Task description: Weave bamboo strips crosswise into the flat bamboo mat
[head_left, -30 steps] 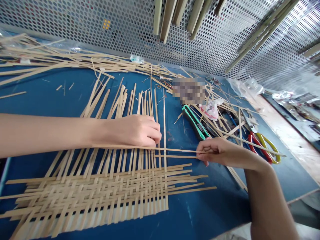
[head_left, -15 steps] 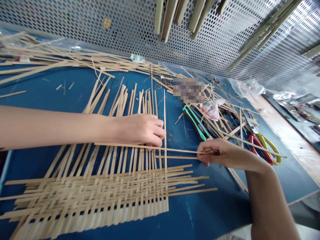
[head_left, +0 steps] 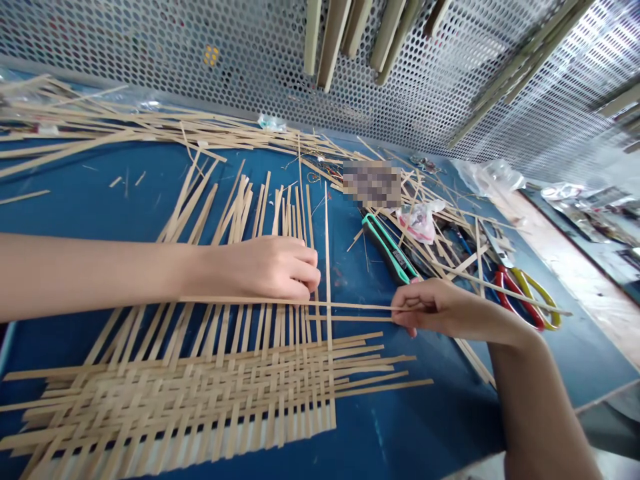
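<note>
"Stretching sideways beyond the woven panel [head_left: 200,390], the loose strip [head_left: 353,307] lies near its far edge but apart from it, crossing the long ends [head_left: 243,213]. So what's new?"

"The left grip [head_left: 285,270]! Half a second ago its fingers reach right to the tall strip [head_left: 327,257]; now they're back to the left of it, with a small gap showing."

"And what does that give us?"

"An uncovered crossing, I'd say, where loose strip meets tall strip. Over or under, I can't call it from here. With that space beside the panel, I judge this row unsettled."

"Is the left grip holding anything?"

"Can't tell! Fingers curled, knuckles up, right at the loose strip, but the tips are hidden."

"And the right grip [head_left: 425,303]?"

"Hardly a change there: thumb and fingers pinch the loose strip near its right end. A shorter strip [head_left: 350,319] runs up to the same fingers; whether it's caught too, I can't make out."

"Farther out?"

"Green-and-black cutter [head_left: 387,247] just beyond that right grip, red-and-yellow pliers [head_left: 504,277] off to the right, spare strips [head_left: 200,127] heaped along the back of the blue desk [head_left: 445,423]. All of that looks unmoved."
</note>
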{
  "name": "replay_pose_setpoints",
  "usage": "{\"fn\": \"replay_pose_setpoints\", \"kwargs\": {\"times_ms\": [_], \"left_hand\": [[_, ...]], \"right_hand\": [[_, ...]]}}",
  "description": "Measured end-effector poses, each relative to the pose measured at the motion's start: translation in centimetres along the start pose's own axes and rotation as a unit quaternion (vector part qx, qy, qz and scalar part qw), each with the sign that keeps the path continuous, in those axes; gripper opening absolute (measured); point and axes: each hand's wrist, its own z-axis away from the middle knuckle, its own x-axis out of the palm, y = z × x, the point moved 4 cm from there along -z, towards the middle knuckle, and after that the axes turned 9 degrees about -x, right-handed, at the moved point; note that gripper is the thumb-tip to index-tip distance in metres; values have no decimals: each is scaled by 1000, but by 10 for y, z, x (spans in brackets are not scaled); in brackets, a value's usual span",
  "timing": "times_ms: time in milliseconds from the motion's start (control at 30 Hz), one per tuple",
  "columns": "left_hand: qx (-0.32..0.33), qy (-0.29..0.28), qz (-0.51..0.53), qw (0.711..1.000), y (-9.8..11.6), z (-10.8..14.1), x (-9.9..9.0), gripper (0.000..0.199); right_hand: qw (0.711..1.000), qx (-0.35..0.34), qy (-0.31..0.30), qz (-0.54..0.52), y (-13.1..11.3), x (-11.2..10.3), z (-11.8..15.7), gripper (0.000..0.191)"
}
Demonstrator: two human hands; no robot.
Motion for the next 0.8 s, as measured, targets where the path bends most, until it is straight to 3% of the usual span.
{"fn": "replay_pose_setpoints", "kwargs": {"times_ms": [167,633,800], "left_hand": [[21,21,-19,999,1,2,4,39],[-3,-61,-76,995,2,-20,4,21],[-2,-58,-104,993,2,-23,9,19]], "right_hand": [[1000,-5,-2,5,-1,1,-1,24],[1000,4,1,5,-1,1,0,24],[1000,-6,13,-10,-3,0,1,26]]}}
